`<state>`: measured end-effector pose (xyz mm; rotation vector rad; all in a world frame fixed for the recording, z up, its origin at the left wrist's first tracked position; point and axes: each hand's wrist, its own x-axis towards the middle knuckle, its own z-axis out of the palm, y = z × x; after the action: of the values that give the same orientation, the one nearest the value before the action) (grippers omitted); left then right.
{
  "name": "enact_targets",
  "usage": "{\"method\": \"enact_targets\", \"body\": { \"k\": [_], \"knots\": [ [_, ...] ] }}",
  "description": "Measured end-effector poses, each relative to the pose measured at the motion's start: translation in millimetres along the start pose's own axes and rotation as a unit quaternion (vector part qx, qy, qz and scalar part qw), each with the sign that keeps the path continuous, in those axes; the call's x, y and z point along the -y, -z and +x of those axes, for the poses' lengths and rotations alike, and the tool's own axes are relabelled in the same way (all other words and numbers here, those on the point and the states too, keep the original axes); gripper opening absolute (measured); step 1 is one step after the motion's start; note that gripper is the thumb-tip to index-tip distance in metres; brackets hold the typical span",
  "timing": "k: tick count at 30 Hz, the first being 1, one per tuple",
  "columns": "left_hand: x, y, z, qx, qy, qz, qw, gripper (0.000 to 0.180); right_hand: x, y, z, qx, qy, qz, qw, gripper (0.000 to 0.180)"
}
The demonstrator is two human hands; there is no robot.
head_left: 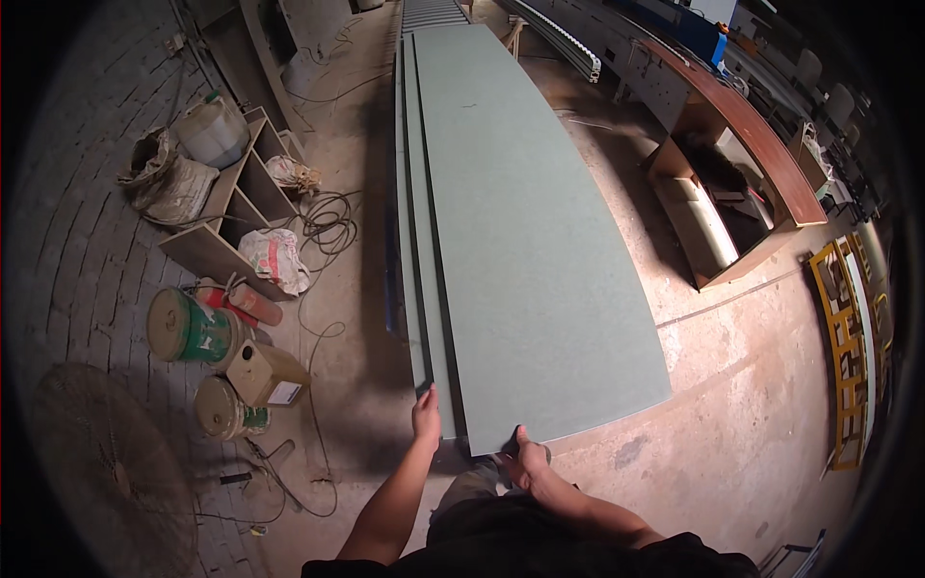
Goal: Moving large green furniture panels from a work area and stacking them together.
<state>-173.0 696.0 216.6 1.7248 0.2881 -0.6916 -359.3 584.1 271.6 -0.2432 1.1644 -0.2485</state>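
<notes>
Long pale green boards lie in a stack in front of me, their near ends toward my body. The top board (540, 241) sits shifted to the right, so strips of the lower boards (436, 328) show along its left side. My right hand (528, 460) grips the near edge of the top board, thumb above and the other fingers mostly hidden beneath. At the near left corner of the lower boards, my left hand (425, 416) is closed on the edge of a board; its fingertips are partly out of sight.
On the left stand a shelf unit (226, 202) with sacks, a green bucket (207, 328), a square can (270, 374) and a fan (116, 472). Cables (330, 226) lie on the floor. To the right are a brown-topped cabinet (742, 144) and a yellow frame (836, 356). Rollers (434, 13) extend beyond the stack.
</notes>
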Motion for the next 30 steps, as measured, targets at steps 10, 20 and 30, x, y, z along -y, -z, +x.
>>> {"method": "enact_targets", "body": {
  "k": [10,20,30],
  "knots": [
    [3,13,0,0.027,-0.045,0.061,0.997,0.039,-5,-1,-6,-0.017,0.003,-0.026,1.000,0.045],
    [33,49,27,0.033,0.033,-0.066,0.997,0.033,-29,-32,-25,0.059,-0.052,0.001,0.997,0.042],
    [21,3,-15,0.056,-0.038,0.016,0.998,0.064,32,-34,-43,0.082,-0.136,-0.360,0.919,0.039]
  ]
}}
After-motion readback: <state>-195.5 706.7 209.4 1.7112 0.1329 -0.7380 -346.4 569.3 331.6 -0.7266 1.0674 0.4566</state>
